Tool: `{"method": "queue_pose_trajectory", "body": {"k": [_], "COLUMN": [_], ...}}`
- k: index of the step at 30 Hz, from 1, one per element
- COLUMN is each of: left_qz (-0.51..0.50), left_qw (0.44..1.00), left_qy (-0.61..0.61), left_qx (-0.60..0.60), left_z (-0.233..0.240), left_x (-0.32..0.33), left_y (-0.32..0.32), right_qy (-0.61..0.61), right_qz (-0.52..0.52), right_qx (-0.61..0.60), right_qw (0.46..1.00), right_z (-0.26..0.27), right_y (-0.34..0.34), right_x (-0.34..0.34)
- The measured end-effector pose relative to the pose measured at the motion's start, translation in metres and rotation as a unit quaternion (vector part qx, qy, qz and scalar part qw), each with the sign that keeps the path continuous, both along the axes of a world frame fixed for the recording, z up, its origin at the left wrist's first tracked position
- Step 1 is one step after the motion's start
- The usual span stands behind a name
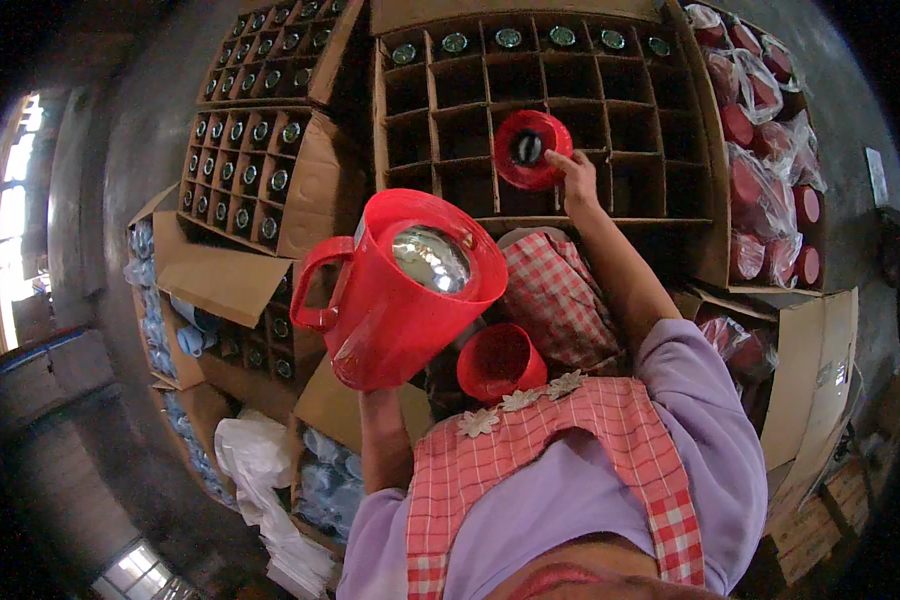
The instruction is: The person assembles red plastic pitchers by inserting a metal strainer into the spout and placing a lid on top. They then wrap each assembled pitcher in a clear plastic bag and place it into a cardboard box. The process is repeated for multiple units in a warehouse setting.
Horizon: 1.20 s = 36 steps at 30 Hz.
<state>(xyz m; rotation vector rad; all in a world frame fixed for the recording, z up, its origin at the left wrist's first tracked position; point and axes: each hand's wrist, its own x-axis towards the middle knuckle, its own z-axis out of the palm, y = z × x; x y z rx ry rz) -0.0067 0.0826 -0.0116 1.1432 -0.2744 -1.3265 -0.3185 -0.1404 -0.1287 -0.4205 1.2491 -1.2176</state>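
Observation:
A red plastic vacuum flask body (pixel 405 330) with a side handle is tilted in front of me, its wide open end facing up. Inside that end shows the rounded silvered bottom of a glass liner (pixel 431 259). My left forearm (pixel 386 442) comes up beneath the flask and supports it; the hand itself is hidden behind the shell. My right hand (pixel 579 180) grips the rim of a round red plastic piece (pixel 511 166) with a dark centre, held above the divided carton. A red plastic cup-shaped part (pixel 501 361) rests at my lap, open side up.
Ahead stands a divided cardboard carton (pixel 544 221) with a back row of silvered liners (pixel 508 37). More filled cartons (pixel 296 217) stand left. A carton of plastic-wrapped red parts (pixel 757 180) is at right. Bagged bluish parts (pixel 326 480) and white sheeting (pixel 251 457) lie lower left.

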Motion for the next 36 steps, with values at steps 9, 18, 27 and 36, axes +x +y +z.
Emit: {"method": "queue_pose_trajectory", "body": {"k": [9,18,27,36], "left_qz": [-0.038,-0.1,-0.125,-0.136], "left_qw": [0.998,0.989,0.984,0.98], "left_qy": [-0.012,-0.033,-0.052,-0.067], "left_qx": [-0.053,-0.103,-0.119,-0.125], "left_z": [-0.004,-0.006,-0.006,-0.003], "left_x": [-0.019,-0.051,-0.066,-0.071], "left_y": [-0.012,-0.024,-0.029,-0.032], "right_qy": [-0.033,0.158,0.197,0.201], "right_qz": [-0.03,0.031,0.097,0.094], "right_qx": [-0.258,-0.458,-0.57,-0.622], "right_qw": [0.965,0.874,0.792,0.751], "right_z": [0.136,0.203,0.21,0.208], "right_y": [0.037,0.091,0.109,0.113], "right_x": [-0.031,-0.022,-0.033,-0.033]}}
